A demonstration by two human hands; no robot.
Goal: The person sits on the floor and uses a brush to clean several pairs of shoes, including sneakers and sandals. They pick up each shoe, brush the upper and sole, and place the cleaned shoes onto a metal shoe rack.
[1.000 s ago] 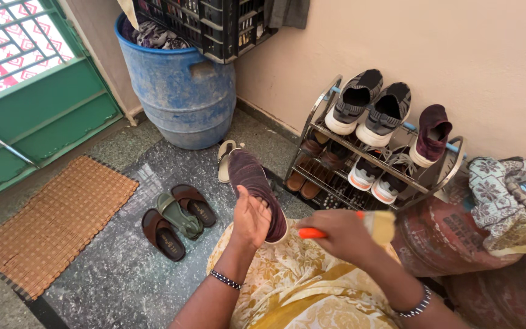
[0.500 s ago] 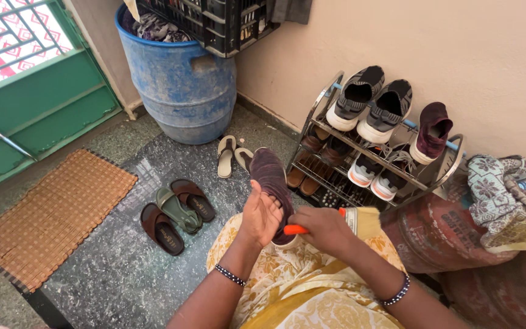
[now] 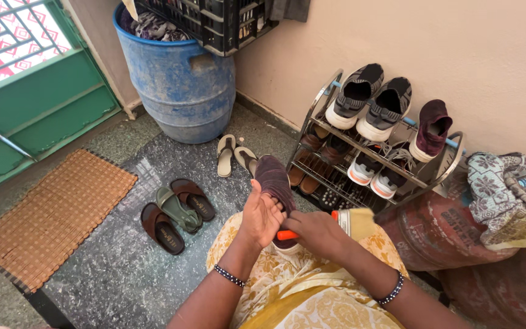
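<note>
Your left hand [image 3: 262,216] cups the maroon shoe [image 3: 275,183] over your lap, fingers curled around its side to tilt it up toward you. Your right hand [image 3: 315,233] closes its fingers around the orange-handled brush [image 3: 342,222], its head just beside the shoe, in front of the shoe rack [image 3: 439,176].

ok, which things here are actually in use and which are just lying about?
In use:
- maroon shoe, held in left hand
- brush with orange handle, in right hand

Lying about:
- shoe rack with its shoes
- sandals on floor
- beige slippers
- blue barrel
- black crate
- doormat
- patterned cloth
</note>
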